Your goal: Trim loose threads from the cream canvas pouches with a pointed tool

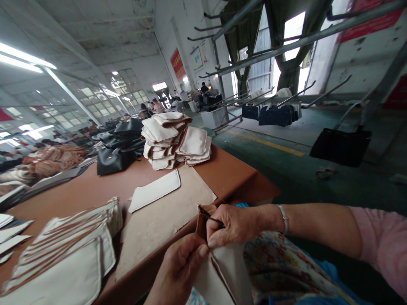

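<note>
At the table's near edge, my left hand (186, 258) is closed, pinching the edge of a cream-and-brown sewn piece (233, 269) between thumb and fingers. The piece hangs over my lap, its brown side folded up at the top. My right hand (229, 224), with a bangle at the wrist, is closed just beside the left one. A thin dark tool (208, 216) sticks out of its fingers against the brown fold; its exact kind is hard to make out. Beyond the hands, one flat cream panel (155, 190) lies on a beige sheet (168, 212).
A brown-covered table (235, 165) carries a tall stack of cream-and-brown pieces (174, 140), a fanned row of similar pieces (63, 250) and black bags (116, 159). At right, a metal rack (273, 53) holds hanging bags (340, 146). People sit farther back.
</note>
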`<state>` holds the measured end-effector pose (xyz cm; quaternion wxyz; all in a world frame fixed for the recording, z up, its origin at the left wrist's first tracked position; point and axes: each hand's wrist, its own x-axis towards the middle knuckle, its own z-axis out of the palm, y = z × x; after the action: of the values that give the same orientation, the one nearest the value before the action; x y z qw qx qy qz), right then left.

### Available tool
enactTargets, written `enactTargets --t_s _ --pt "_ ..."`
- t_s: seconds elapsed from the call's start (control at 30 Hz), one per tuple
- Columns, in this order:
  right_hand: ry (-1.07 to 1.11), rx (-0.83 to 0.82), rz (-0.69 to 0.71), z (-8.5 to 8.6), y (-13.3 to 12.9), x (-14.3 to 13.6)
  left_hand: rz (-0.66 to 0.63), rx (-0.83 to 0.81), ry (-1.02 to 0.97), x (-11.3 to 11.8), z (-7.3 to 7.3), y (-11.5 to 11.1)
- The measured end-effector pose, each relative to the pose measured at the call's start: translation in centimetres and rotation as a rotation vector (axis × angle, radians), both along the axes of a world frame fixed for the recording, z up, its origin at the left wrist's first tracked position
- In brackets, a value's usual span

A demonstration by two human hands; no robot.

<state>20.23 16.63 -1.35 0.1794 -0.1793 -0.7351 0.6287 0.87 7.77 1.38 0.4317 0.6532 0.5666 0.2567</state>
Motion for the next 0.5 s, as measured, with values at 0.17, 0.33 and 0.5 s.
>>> enactTargets --t_s 0.17,0.33,0.5 --pt "0.053 -0.384 -0.047 -1.7 -0.9 0.1 0.045 -0.119 -0.415 0.2 -2.6 -0.1" --pt "0.129 -0.4 -0.078 -2.4 -1.0 -0.1 -0.039 -0.039 -0.405 0.0 -3.6 0.9" --pt "0.178 -0.39 -0.1 -2.3 -1.1 -0.1 -0.046 0.005 -0.204 -1.1 -2.7 1.6"
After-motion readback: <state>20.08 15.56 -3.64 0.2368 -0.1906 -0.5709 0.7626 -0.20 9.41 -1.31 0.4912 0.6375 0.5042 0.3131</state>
